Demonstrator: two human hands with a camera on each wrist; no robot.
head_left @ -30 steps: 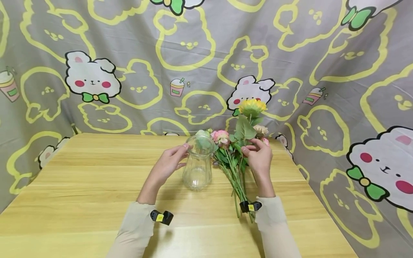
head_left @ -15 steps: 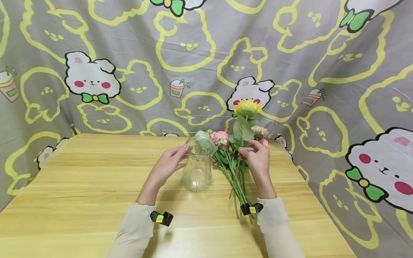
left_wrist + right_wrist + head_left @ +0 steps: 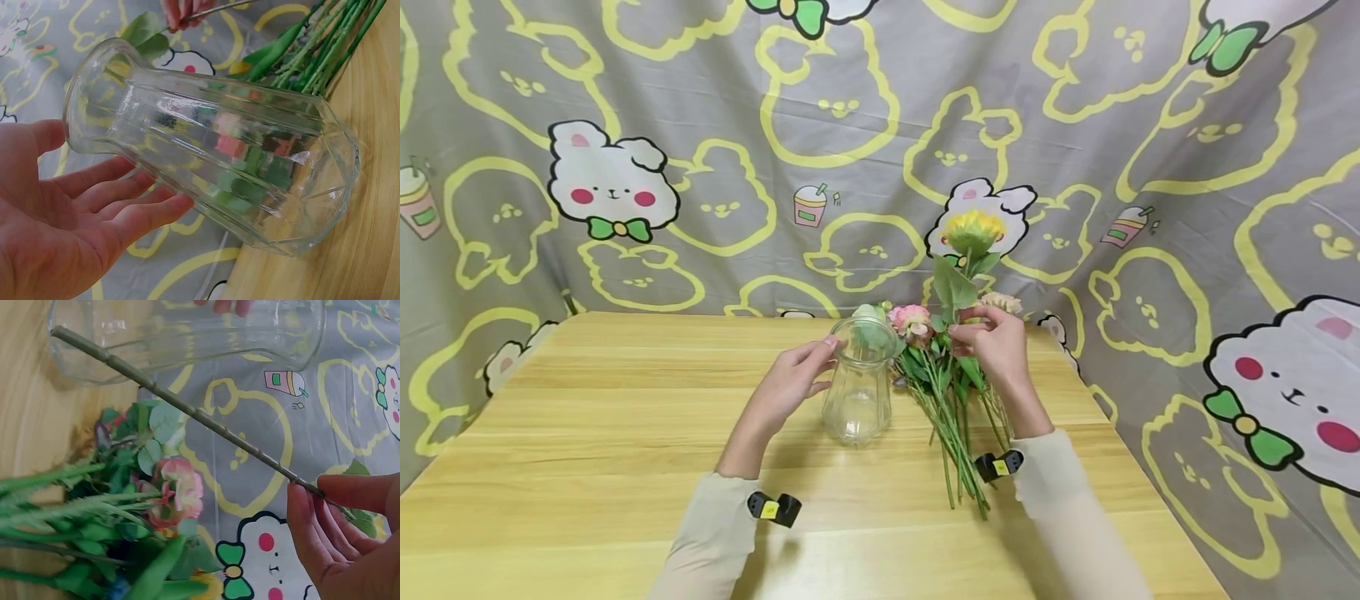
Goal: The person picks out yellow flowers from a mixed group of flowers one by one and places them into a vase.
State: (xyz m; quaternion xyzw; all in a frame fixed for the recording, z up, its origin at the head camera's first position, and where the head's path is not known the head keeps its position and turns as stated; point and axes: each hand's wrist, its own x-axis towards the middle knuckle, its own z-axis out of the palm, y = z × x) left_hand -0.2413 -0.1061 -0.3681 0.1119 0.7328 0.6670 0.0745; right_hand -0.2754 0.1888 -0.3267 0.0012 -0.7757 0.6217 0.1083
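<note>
cartoon-printed grey cloth (image 3: pixel 715 100) hangs behind everything, and a wood-grain table (image 3: pixel 625 450) fills the lower part of the head view. the vase (image 3: pixel 857 400) stands upright on it near the centre of the frame, mouth up. the left hand (image 3: pixel 784 379) is at its left side, fingers loosely extended, thumb at the rim and fingertips seeming to touch the body — more a steadying touch than a grip, i judge. right of centre, the right hand (image 3: pixel 1000 343) pinches the stem (image 3: pixel 212 425) of the yellow flower (image 3: pixel 973 233) between thumb and fingers, just below the leaves; its bloom shows above that hand, and the bare stem runs to the upper left of the right wrist view. the bunch (image 3: pixel 936 383) lies on the table just right of the vase, blooms toward the cloth, stem ends toward the bottom of the frame.

the flower should be light but top-heavy, its stem fairly stiff; a pinch close under the leaves looks sound, while the bloom and leaves, likely softer, are better left unsqueezed. the vase looks like glass — clear plastic can't be ruled out — so probably smooth, slippery and breakable; the narrowed neck under the flared rim would give the surest hold.
</note>
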